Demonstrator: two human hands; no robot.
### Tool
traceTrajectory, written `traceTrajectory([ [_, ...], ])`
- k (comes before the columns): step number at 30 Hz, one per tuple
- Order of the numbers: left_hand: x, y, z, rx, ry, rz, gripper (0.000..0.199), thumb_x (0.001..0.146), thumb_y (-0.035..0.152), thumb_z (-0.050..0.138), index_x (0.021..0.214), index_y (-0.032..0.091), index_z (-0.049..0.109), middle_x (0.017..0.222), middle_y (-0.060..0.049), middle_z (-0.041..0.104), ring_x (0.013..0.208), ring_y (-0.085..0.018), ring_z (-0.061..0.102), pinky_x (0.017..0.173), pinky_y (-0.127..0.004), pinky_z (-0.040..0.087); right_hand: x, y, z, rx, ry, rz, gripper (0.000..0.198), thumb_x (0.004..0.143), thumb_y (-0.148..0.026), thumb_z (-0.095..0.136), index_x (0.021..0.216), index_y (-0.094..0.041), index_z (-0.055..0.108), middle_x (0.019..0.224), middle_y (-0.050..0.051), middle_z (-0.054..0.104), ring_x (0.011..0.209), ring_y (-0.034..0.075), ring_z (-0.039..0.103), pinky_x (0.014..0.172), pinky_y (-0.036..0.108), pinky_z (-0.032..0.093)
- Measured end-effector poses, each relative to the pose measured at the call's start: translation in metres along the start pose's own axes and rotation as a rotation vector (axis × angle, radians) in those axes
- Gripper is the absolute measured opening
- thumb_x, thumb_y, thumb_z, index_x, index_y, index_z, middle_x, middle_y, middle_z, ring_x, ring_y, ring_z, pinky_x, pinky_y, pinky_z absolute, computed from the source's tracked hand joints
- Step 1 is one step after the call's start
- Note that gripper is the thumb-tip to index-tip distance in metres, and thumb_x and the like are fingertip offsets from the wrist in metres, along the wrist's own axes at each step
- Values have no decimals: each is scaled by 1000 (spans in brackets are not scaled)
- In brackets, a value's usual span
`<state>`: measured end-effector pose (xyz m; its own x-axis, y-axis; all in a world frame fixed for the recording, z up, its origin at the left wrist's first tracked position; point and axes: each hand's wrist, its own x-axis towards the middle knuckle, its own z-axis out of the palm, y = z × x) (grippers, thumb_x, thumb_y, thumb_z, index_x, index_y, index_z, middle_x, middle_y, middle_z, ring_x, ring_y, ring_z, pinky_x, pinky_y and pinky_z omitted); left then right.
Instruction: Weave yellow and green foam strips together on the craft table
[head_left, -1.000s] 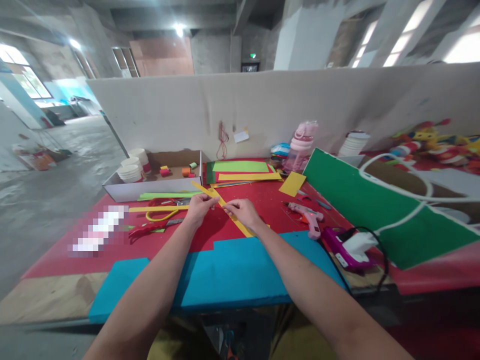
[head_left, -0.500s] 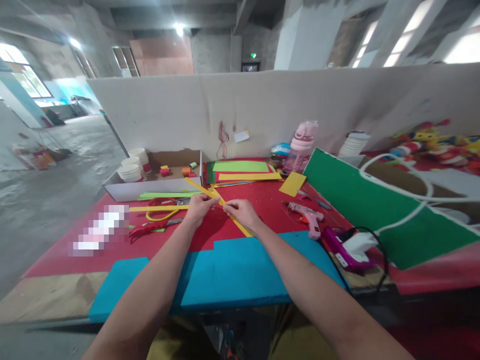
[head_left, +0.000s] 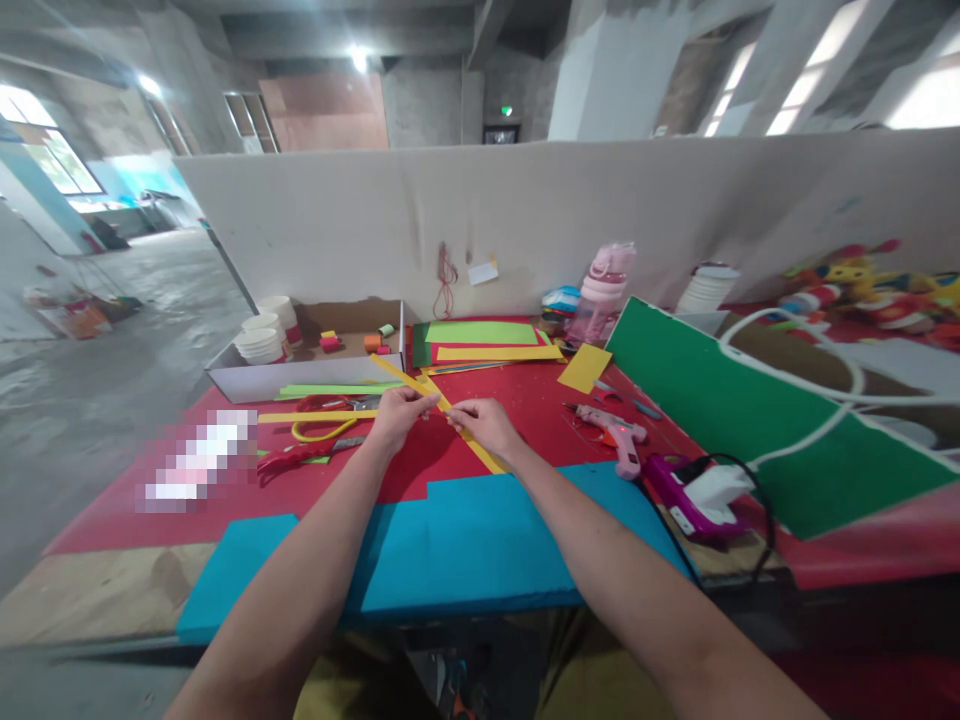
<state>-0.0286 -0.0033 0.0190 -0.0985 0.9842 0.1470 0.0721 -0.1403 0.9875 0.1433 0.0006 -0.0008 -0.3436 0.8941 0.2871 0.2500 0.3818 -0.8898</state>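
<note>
A long yellow paper strip (head_left: pixel 483 453) runs slantwise between my two hands above the red tabletop. My left hand (head_left: pixel 403 412) pinches it near the middle, and its far end sticks out to the upper left. Close beside, my right hand (head_left: pixel 484 421) grips the same strip between thumb and fingers, while the near end reaches down under that hand toward the blue sheet (head_left: pixel 465 550). Another yellow strip (head_left: pixel 315 416) lies flat to the left of my left hand. Near it rest red-handled scissors (head_left: pixel 300 455) and a yellow-handled tool (head_left: pixel 322 430).
Light green strips (head_left: pixel 337 390) lie before an open box (head_left: pixel 262 378) holding cups and small coloured rolls. Stacked coloured sheets (head_left: pixel 480 332) sit at the back. On the right are a pink glue gun (head_left: pixel 619 435), a purple power strip (head_left: pixel 690 505) with cables, and a leaning green board (head_left: pixel 720 420).
</note>
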Motion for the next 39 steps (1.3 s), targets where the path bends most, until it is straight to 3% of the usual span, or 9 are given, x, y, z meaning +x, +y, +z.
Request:
traceTrajectory([
  [14, -2, -1, 4, -56, -12, 9, 29, 56, 35, 79, 51, 13, 61, 46, 0, 55, 45, -8, 46, 48, -24, 35, 0, 4, 2, 96, -12, 68, 33, 76, -45, 62, 74, -13, 71, 61, 3, 65, 53, 11, 55, 52, 20, 42],
  [21, -7, -1, 13, -13, -69, 21, 31, 56, 37, 79, 50, 12, 62, 46, -1, 57, 45, -8, 46, 46, -23, 32, 0, -2, 1, 11, -9, 11, 37, 80, -47, 59, 72, -13, 71, 58, 3, 64, 55, 12, 57, 52, 21, 41],
  [33, 1, 3, -4, -90, 25, -1, 35, 52, 38, 82, 48, 13, 58, 44, 0, 54, 43, -8, 45, 47, -23, 35, 1, 1, -2, 199, -25, 179, 26, 74, -39, 67, 73, -13, 72, 64, 5, 68, 52, 10, 56, 51, 20, 44],
  [39, -2, -3, 4, -91, -118, -2, 34, 58, 42, 79, 55, 12, 63, 49, -1, 59, 46, -8, 48, 49, -23, 37, -1, -2, -2, 212, -9, 143, 29, 73, -42, 67, 70, -13, 70, 64, 4, 68, 53, 9, 56, 52, 20, 43],
])
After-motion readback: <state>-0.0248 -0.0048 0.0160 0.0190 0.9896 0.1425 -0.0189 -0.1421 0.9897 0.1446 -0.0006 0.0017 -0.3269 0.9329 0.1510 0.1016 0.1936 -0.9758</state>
